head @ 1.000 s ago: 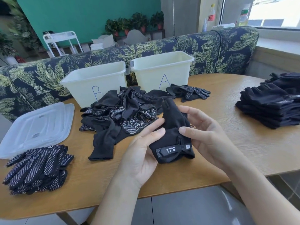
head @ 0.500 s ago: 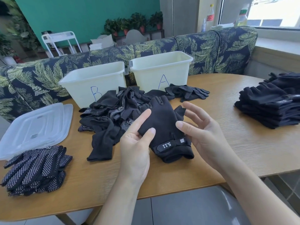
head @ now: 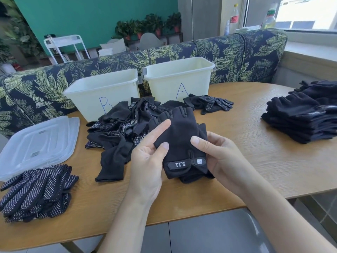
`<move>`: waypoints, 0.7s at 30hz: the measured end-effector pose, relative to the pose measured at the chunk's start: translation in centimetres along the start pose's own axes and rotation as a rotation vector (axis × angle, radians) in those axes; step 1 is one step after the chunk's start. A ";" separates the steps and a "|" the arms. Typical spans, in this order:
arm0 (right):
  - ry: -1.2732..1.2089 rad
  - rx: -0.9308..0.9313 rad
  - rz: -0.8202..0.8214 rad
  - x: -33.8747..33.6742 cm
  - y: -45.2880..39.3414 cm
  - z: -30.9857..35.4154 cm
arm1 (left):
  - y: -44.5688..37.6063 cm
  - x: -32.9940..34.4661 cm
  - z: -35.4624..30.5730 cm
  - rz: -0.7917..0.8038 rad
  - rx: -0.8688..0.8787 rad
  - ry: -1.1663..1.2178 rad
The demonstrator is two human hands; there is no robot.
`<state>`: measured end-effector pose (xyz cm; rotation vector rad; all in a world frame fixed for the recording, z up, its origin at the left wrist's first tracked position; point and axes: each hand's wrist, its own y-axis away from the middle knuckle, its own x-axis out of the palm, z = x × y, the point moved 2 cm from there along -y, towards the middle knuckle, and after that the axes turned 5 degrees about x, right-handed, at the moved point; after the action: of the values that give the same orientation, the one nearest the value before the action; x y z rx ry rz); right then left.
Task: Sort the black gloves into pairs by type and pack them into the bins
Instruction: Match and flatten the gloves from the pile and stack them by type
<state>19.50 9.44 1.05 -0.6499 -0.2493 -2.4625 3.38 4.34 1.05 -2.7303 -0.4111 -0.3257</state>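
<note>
Both hands, left hand (head: 145, 161) and right hand (head: 218, 157), pinch the fingerless glove (head: 182, 136), which hides the right fingers beneath it.

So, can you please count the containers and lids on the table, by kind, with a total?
Bins: 2, bin B and bin A, both open on top.
Lids: 2, clear, in one stack on the table's left side.
Total: 4.
</note>
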 end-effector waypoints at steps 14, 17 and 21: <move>0.230 -0.239 -0.487 -0.6 0.3 0.2 | -0.1 0.3 0.0 0.005 0.054 -0.179; 0.255 -0.237 -0.478 -0.7 0.2 0.2 | -0.1 0.2 0.3 -0.010 0.026 -0.220; 0.317 -0.295 -0.338 -0.9 0.3 0.5 | -0.2 -0.1 0.6 -0.020 0.027 -0.213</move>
<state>20.51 9.74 1.07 -0.3425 0.1440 -2.9141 3.32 4.72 0.55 -2.7455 -0.4954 -0.0326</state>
